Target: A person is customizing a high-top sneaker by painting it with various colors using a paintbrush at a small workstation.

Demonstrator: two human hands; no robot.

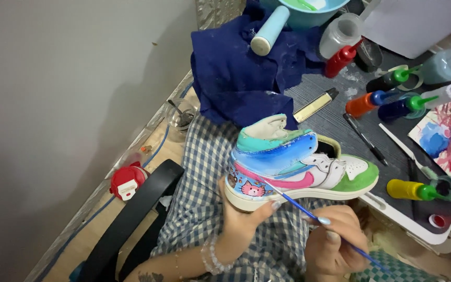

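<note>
My left hand [241, 222] grips the sole at the heel of a painted high-top sneaker [298, 162], holding it on its side over my lap. The shoe is white with teal, blue, pink and green areas and a small pink cat at the heel. My right hand [335, 243] holds a thin blue-handled paintbrush [309, 211]. Its tip touches the shoe's side near the pink swoosh and the cat.
A dark work mat [340, 125] carries several squeeze paint bottles [408, 189], a pen [364, 138], a paint-smeared palette sheet [444, 138] and a gold lighter-like stick [314, 105]. A navy cloth [236, 78] lies behind the shoe. A black chair arm [137, 214] and a red cap [127, 181] sit on the left.
</note>
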